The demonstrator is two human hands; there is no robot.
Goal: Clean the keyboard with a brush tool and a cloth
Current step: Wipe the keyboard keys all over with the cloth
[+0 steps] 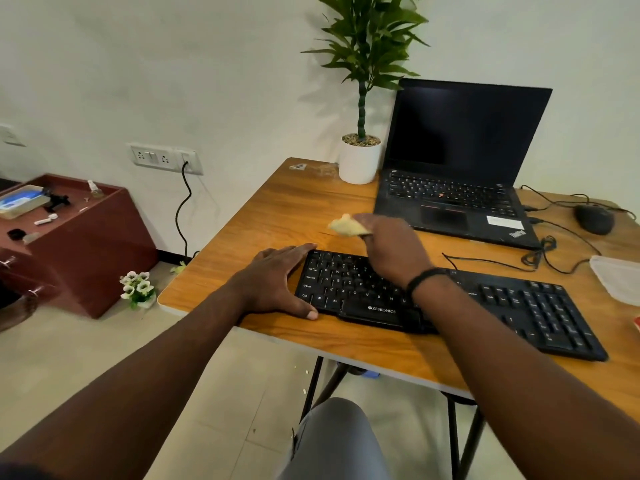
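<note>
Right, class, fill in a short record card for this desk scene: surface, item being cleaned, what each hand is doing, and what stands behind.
surface: orange-brown wooden table
item being cleaned: black plastic Zebronics keyboard
left hand: fingers straight, braced against the keyboard's left end
right hand: holds a crumpled pale yellow cloth above the keyboard's far edge
behind: open black laptop, dark screen; green plant in a white pot
right of laptop: black mouse

Black keyboard (450, 306) w/ white lettering; pale yellow cloth (346, 226); orange wood-grain table (294, 209); black laptop (460, 161); white pot (358, 164), green plant (369, 39); maroon cabinet (86, 251).
</note>
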